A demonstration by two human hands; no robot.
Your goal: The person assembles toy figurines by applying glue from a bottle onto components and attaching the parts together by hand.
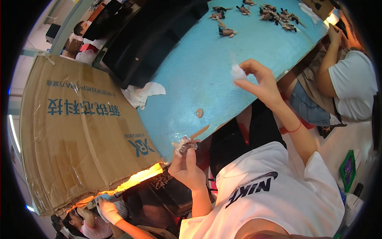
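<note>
Two hands above a pale-blue bench (181, 85), one with a small figurine, one with white wadding.
The left hand (189, 169) pinches a small brown-and-pale figurine (186, 147) between thumb and curled fingers, over the near edge; the right hand (260, 83), half open, grips a soft white wad (238, 72) at the fingertips. Beyond the left hand lies a small tan ring-shaped piece (199, 113); beyond the right, a cluster of similar brown figurines (280, 18).
</note>
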